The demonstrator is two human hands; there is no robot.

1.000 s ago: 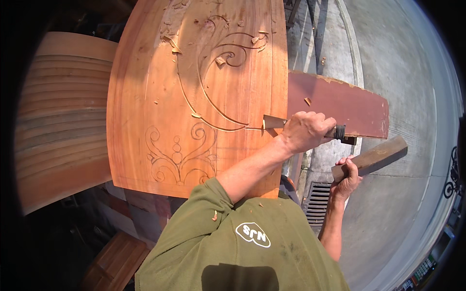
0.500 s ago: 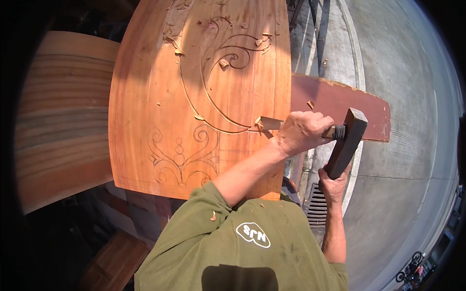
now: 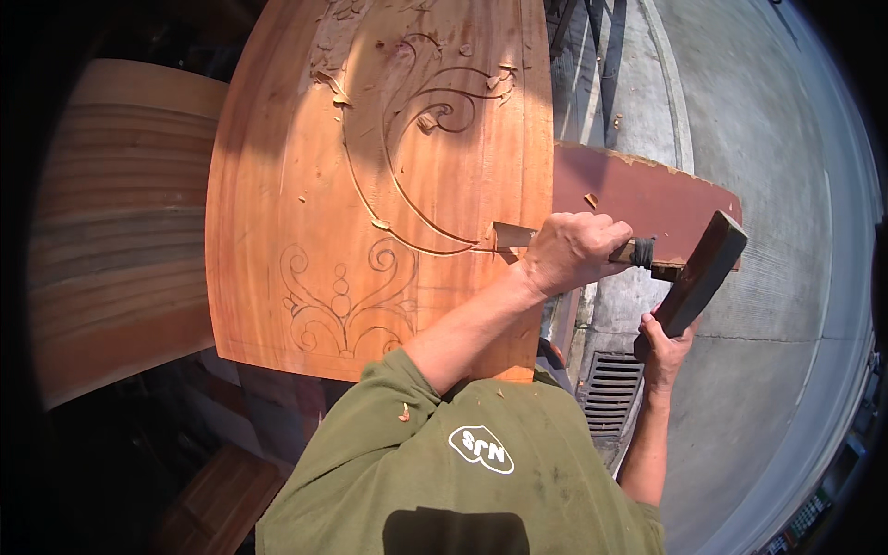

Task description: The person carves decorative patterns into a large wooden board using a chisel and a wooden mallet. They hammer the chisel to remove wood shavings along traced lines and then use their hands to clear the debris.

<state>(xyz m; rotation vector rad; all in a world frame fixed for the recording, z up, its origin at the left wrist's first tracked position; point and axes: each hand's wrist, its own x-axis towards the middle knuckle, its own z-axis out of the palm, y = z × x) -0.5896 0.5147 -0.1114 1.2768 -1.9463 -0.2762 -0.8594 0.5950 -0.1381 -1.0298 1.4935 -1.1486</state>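
My left hand [image 3: 572, 248] is closed around a wood chisel [image 3: 511, 237], which lies nearly level over the right side of a large wooden panel [image 3: 277, 203]. The broad blade's edge meets the end of a curved carved groove. Dark binding wraps the far end of the chisel's handle, which sticks out beyond my fist. To the right, my right hand [image 3: 668, 350] grips a dark wooden mallet [image 3: 705, 277]; its block is tilted and stands a little apart from the handle's end. Pencilled scrolls [image 3: 347, 301] mark the panel's near part, and cut scrolls run across its far part.
Loose wood chips [image 3: 427, 122] lie on the panel. A reddish-brown board [image 3: 629, 190] with chipped edges juts out under the chisel's handle. Another grooved wooden panel [image 3: 129, 222] is at the left. A drain grate [image 3: 612, 393] sits in the concrete ground [image 3: 768, 305] at the right.
My right hand and the mallet have swung right, away from the chisel's handle end. My left hand and the chisel have stayed nearly in place.
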